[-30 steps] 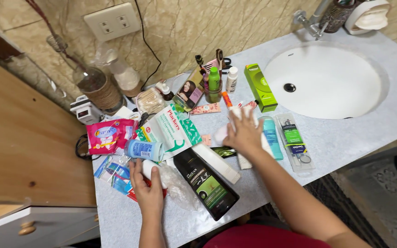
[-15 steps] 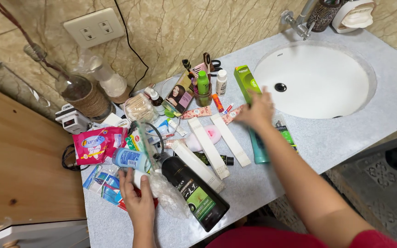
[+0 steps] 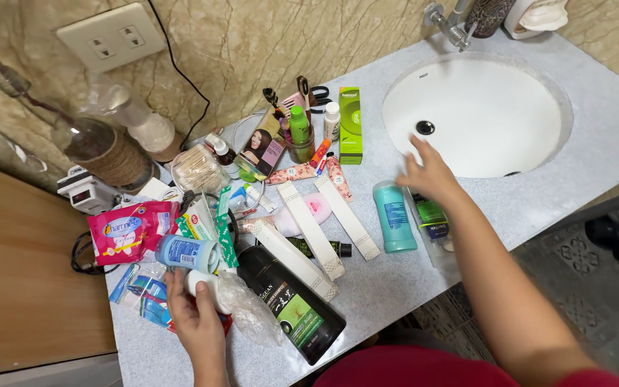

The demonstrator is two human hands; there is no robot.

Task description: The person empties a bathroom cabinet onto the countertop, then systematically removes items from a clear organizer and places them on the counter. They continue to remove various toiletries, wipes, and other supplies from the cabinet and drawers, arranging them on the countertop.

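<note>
My left hand (image 3: pixel 196 315) grips a white tube (image 3: pixel 202 282) at the counter's (image 3: pixel 539 201) front-left, my right hand (image 3: pixel 430 174) hovers open by the teal stick (image 3: pixel 393 215); a careless sweep could topple it.

Speckled grey counter (image 3: pixel 539 208) holds a white sink (image 3: pixel 481 115). Far wall (image 3: pixel 266 43) is veined beige marble. Green box (image 3: pixel 349 125), teal stick (image 3: pixel 394 216), pink pack (image 3: pixel 120 231), black bottle (image 3: pixel 288 304) with green label, blue tub (image 3: pixel 184 253).
</note>
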